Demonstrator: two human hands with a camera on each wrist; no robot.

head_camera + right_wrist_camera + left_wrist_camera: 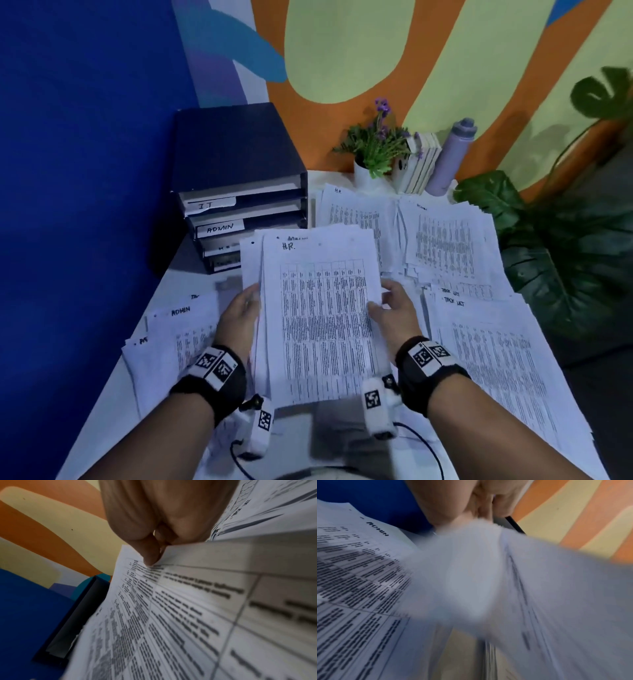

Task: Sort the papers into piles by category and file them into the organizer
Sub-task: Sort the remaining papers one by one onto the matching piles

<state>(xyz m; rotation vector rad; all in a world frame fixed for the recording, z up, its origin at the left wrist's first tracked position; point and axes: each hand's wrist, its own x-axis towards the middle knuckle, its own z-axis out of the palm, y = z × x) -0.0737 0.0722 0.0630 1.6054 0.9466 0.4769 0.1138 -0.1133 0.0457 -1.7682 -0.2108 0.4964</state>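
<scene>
I hold a thick stack of printed papers (322, 318) above the table, its top sheet marked "HR". My left hand (241, 311) grips the stack's left edge (471, 574). My right hand (394, 308) pinches the top sheet (180, 608) at its right edge, thumb on the print. The dark blue organizer (236, 185) stands at the back left, with drawers labelled "IT" and "ADMIN"; its lower labels are hidden behind the stack. Sorted piles lie around: an "ADMIN" pile (178, 329) at left, an "HR" pile (352, 219) behind, a "TASK LIST" pile (493, 349) at right.
A further pile (445, 240) lies at the back right. A small potted plant (373, 150), some books (421, 164) and a lilac bottle (452, 154) stand against the painted wall. A large leafy plant (561, 246) borders the table's right edge. A blue wall closes the left side.
</scene>
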